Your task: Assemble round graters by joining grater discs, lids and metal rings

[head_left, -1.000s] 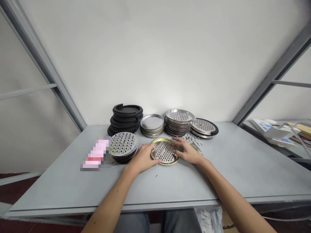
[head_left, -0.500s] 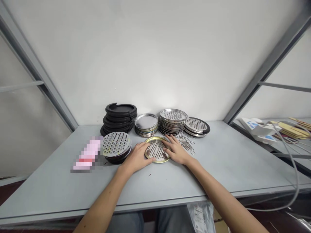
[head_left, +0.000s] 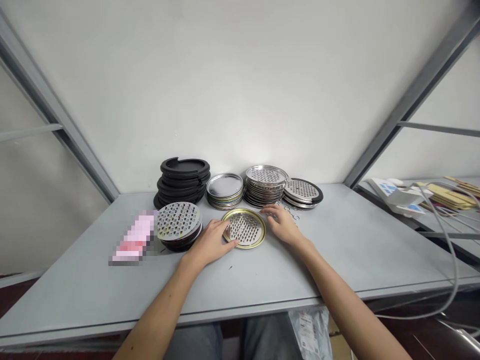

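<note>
A gold-rimmed round tray with a perforated silver disc in it [head_left: 245,228] lies on the grey table [head_left: 337,260] in front of me. My left hand [head_left: 208,243] rests at its left edge, fingers touching the rim. Off the tray's right side, my right hand [head_left: 282,224] lies open with its fingers stretched toward a heap of small metal rings [head_left: 290,209]. Neither hand holds anything.
Along the back stand a stack of black rings [head_left: 183,180], a stack of plain metal lids [head_left: 225,190], a stack of perforated discs [head_left: 266,185] and black-rimmed discs [head_left: 303,191]. Assembled discs [head_left: 178,225] and a pink blurred object [head_left: 135,237] lie left. Cables and papers lie right [head_left: 420,197].
My right hand has lifted off the perforated disc and moved right toward the small rings. The left hand stays at the tray's left edge. The view has shifted slightly.
</note>
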### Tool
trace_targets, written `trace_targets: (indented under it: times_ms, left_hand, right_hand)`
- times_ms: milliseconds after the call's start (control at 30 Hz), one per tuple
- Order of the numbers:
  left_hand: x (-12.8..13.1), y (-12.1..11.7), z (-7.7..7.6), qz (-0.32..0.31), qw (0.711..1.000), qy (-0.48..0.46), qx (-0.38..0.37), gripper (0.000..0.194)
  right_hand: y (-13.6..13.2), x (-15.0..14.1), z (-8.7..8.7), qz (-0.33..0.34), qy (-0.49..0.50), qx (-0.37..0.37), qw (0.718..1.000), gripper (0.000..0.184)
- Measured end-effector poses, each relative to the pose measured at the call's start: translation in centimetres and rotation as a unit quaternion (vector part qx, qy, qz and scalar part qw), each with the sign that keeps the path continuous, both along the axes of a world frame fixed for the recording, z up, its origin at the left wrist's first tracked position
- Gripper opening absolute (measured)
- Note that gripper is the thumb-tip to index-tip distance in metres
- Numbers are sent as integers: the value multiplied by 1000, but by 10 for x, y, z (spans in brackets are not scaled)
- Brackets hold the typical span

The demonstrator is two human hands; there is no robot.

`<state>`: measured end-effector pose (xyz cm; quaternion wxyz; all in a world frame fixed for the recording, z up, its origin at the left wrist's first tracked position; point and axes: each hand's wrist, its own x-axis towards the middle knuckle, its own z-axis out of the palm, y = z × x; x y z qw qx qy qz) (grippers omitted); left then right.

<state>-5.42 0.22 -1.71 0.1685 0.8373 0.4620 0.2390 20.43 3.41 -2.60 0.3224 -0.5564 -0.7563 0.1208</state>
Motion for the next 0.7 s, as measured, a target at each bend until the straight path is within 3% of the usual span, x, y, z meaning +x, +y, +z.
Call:
trace_targets:
  times_ms: [567, 700]
  left_hand:
    - [0, 0, -3, -18, 1000, 8, 10, 42]
    - [1, 0, -4, -12, 1000, 15, 8, 43]
  right_hand:
    - [-3, -3, -3, 68, -40, 18, 997, 30]
    - [-6, -4, -1, 103, -28, 26, 994, 41]
